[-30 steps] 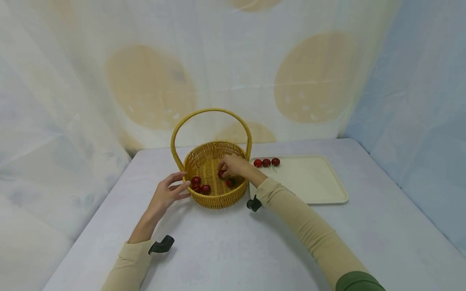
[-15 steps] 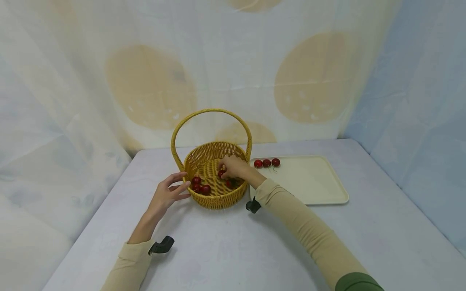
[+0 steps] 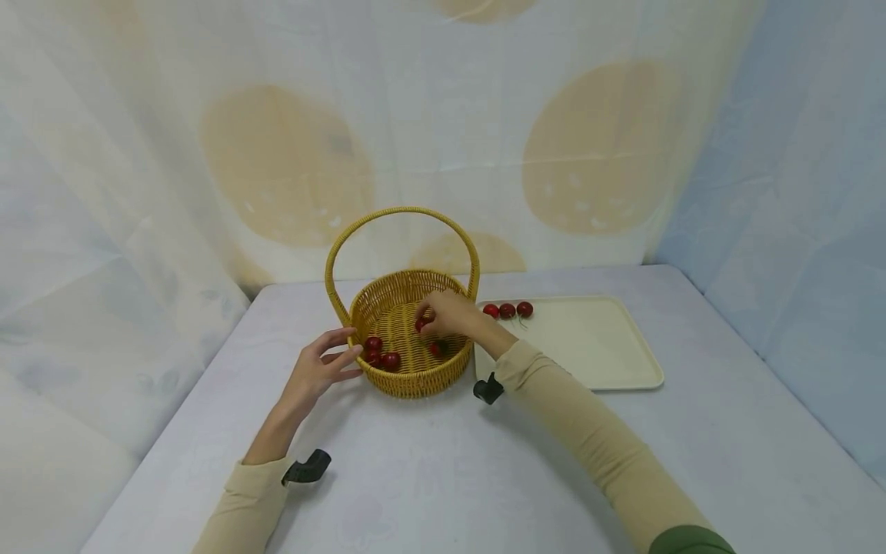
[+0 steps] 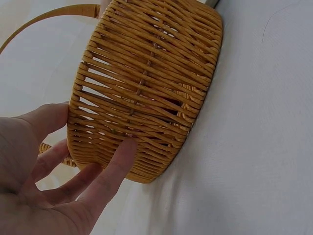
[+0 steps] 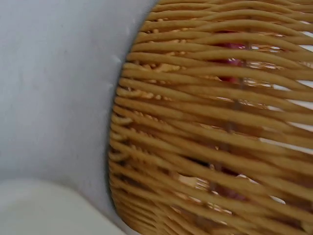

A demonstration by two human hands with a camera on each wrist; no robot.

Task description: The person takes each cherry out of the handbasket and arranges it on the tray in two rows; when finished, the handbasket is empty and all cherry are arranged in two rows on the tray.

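A yellow wicker basket (image 3: 415, 385) with a tall hoop handle stands on the table. Inside it, my right hand (image 3: 448, 313) pinches a dark red cherry (image 3: 419, 325) between thumb and fingers, above the woven bottom. Another cherry (image 3: 435, 349) lies beneath that hand. Three more, including one cherry (image 3: 391, 361) nearest the front, cluster at the basket's left side. My left hand (image 3: 320, 367) rests loosely spread fingers on the left rim and outer wall; the left wrist view shows its fingertips (image 4: 128, 146) against the weave. In the right wrist view the basket wall (image 5: 220, 112) hides the right hand.
To the right of the basket lies a cream rectangular tray (image 3: 595, 346), close to its side. Three cherries (image 3: 507, 311) with stems sit in a row at its back left corner. A patterned curtain (image 3: 443, 138) hangs behind the table.
My right hand has risen a little and shifted slightly right, lifting the pinched cherry with it. The left hand and the basket have stayed in place.
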